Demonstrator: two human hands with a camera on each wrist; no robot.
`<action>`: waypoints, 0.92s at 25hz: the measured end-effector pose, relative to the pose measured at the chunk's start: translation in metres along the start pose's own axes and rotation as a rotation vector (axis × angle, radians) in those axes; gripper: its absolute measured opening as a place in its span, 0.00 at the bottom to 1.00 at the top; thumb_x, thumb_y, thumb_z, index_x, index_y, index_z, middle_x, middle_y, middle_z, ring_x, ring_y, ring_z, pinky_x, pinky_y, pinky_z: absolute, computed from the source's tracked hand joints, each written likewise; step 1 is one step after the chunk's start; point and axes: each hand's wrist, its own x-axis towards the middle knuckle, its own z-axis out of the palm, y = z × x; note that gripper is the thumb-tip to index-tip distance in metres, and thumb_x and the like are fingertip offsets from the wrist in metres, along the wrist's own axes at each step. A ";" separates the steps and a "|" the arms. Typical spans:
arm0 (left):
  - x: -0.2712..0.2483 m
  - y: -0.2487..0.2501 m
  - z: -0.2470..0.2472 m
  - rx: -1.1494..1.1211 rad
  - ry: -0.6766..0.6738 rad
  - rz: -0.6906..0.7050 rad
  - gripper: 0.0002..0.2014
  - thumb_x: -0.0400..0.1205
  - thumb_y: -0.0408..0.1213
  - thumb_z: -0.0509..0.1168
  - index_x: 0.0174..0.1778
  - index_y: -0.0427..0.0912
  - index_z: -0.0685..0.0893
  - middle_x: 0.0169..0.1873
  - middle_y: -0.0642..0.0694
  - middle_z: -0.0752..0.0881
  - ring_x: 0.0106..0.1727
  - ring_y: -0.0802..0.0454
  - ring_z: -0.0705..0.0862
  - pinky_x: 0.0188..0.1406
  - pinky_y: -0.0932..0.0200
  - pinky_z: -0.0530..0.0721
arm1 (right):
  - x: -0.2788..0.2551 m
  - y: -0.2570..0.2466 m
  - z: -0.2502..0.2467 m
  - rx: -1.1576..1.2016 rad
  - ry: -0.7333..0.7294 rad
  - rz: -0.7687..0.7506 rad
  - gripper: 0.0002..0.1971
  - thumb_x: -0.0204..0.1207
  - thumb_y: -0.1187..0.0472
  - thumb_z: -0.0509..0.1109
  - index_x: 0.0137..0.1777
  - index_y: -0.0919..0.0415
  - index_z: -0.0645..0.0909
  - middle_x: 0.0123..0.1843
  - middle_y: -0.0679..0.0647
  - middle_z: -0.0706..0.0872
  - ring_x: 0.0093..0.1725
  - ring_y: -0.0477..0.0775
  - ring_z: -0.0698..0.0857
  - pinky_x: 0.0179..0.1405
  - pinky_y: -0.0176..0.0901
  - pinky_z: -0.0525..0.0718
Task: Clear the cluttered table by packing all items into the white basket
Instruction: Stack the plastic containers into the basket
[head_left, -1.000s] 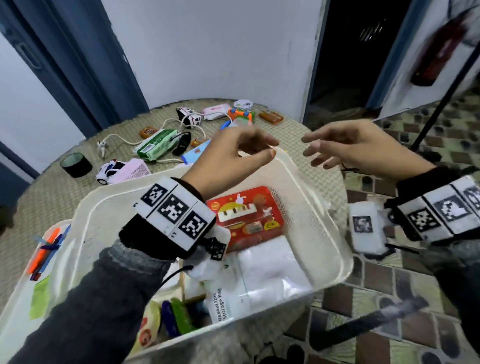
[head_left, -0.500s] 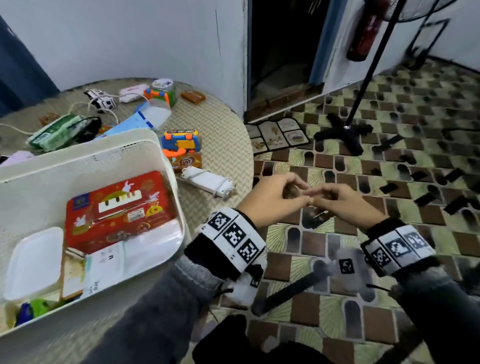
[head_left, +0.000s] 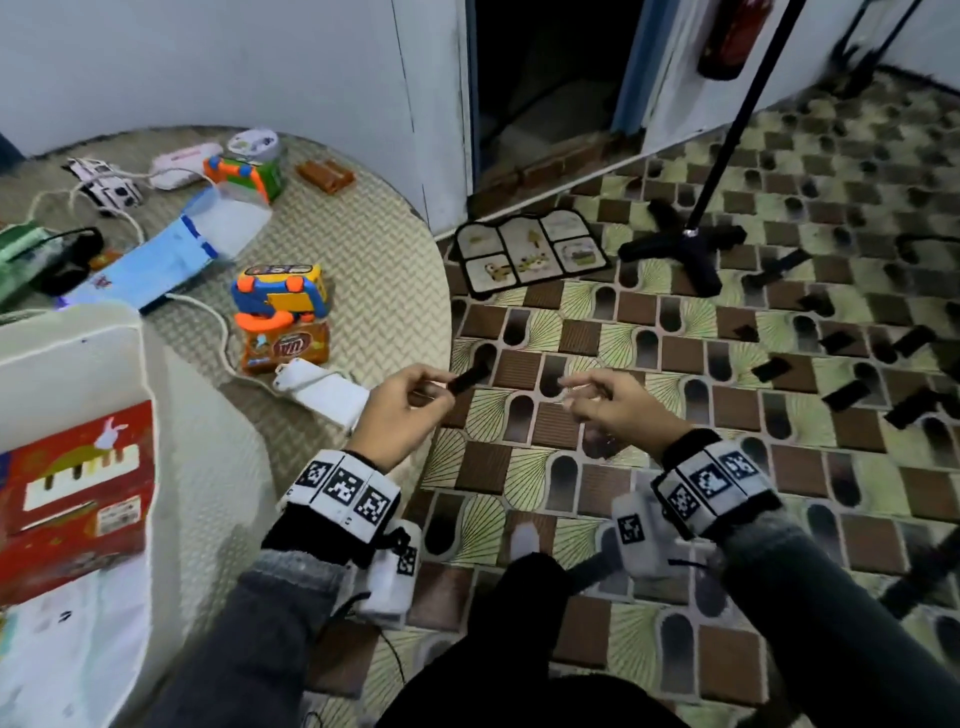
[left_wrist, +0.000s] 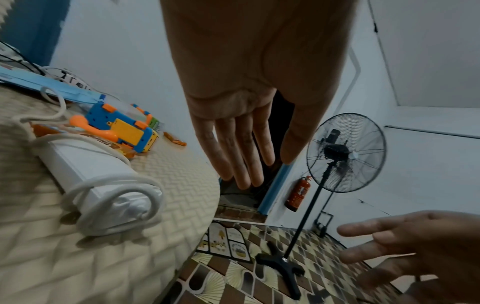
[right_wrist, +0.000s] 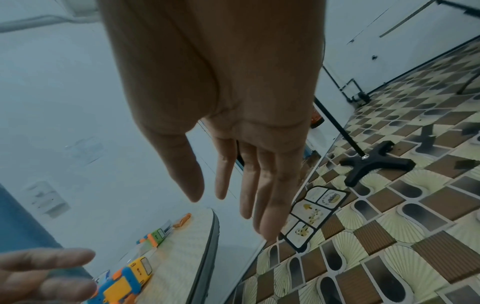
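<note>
1. Both hands, left (head_left: 400, 410) and right (head_left: 618, 410), hovered past the table (head_left: 363, 249) edge, fingers relaxed, holding nothing.
2. The white basket (head_left: 78, 338) sat on the table, left of them.
3. A wound white charger (head_left: 324, 392) lay just beside the left hand.

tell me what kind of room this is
Probably a room in a home or small workshop: a patterned tile floor, a standing fan, a fire extinguisher by a doorway, and a round table strewn with toys.

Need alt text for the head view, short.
Two hands, left hand and right hand, hover apart over the patterned tiled floor beside a round table. Toys, a white power strip and a blue packet remain on the table; the white basket sits at left.
</note>
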 end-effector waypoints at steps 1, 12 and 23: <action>0.016 -0.001 0.000 -0.009 0.013 -0.013 0.08 0.79 0.28 0.67 0.50 0.45 0.84 0.40 0.45 0.86 0.41 0.55 0.83 0.38 0.76 0.77 | 0.019 -0.007 -0.008 -0.031 -0.006 -0.017 0.13 0.80 0.69 0.66 0.63 0.64 0.77 0.37 0.60 0.74 0.27 0.40 0.78 0.23 0.32 0.79; 0.172 0.027 -0.004 -0.093 0.202 -0.085 0.11 0.80 0.28 0.68 0.57 0.40 0.82 0.43 0.43 0.88 0.45 0.55 0.85 0.45 0.75 0.79 | 0.198 -0.081 -0.054 -0.071 -0.206 -0.016 0.12 0.80 0.67 0.67 0.62 0.63 0.80 0.33 0.56 0.81 0.33 0.49 0.81 0.27 0.34 0.78; 0.285 0.039 -0.047 -0.148 0.562 -0.240 0.11 0.81 0.30 0.67 0.59 0.41 0.81 0.43 0.46 0.87 0.46 0.55 0.85 0.43 0.75 0.80 | 0.382 -0.186 -0.019 -0.285 -0.587 -0.137 0.08 0.81 0.66 0.66 0.57 0.58 0.81 0.43 0.57 0.83 0.38 0.49 0.83 0.30 0.36 0.78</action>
